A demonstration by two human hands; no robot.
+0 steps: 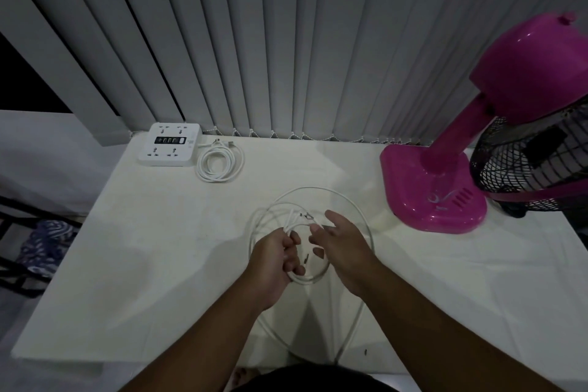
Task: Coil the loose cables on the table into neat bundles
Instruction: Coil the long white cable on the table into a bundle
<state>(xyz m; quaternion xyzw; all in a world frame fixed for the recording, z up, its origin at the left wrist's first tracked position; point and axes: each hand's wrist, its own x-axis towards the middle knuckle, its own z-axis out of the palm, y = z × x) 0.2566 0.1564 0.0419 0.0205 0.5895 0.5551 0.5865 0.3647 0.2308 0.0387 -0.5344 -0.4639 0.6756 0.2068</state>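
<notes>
- Dim overall, colours muted; soft light falling from above onto the white table (159,248).
- Faint glare patches on the pink fan (521,73), far right of the fingers.
- Soft shadows under both forearms, spreading toward the near table edge below the fingers.
- Slight motion blur on the left hand (275,259) and right hand (342,242); thin white cable (321,190) smeared beyond the fingertips.
- Strong wide-angle bending: vertical blinds (254,41) fanning outward, table edges bowed.
- Black, detail-free corner far upper left.
</notes>
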